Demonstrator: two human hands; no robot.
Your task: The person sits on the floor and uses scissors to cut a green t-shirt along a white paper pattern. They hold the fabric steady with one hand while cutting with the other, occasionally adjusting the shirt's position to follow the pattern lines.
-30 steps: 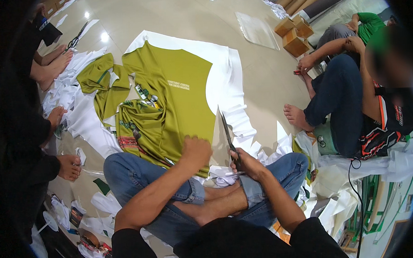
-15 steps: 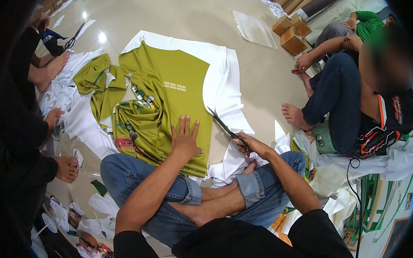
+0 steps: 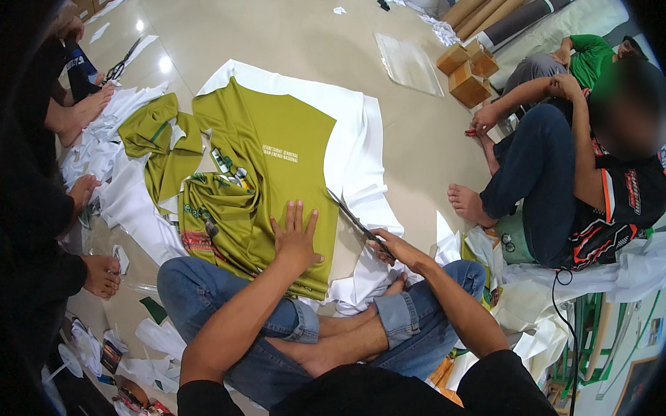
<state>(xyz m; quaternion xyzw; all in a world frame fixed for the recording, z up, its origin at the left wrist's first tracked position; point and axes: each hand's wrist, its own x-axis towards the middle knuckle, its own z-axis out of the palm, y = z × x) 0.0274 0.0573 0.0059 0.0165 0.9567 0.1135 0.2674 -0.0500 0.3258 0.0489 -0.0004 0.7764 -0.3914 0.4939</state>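
Spread on the floor before my crossed legs is an olive-green printed fabric piece (image 3: pixel 293 125), with white fabric (image 3: pixel 364 163) along its far and right edges. My left hand (image 3: pixel 295 242) lies flat on the green fabric, fingers spread, close to its right edge. My right hand (image 3: pixel 393 248) is closed round the handles of dark scissors (image 3: pixel 354 216). The scissor blades point away and to the left, with their tips at the green piece's right edge. Folded green fabric with a patterned print (image 3: pixel 202 238) is bunched left of my left hand.
White scraps (image 3: pixel 110 128) are heaped at the left beside people's bare feet (image 3: pixel 88 114); other scissors (image 3: pixel 119 65) lie there. A person in jeans (image 3: pixel 541 171) sits at the right. Cardboard boxes (image 3: pixel 468 86), rolls (image 3: pixel 487 4) and a clear plastic sheet (image 3: pixel 409 64) lie farther back.
The scissor blades look closer together than before, still at the green fabric's right edge. My left hand stays flat on the fabric. The whole view has shifted slightly.
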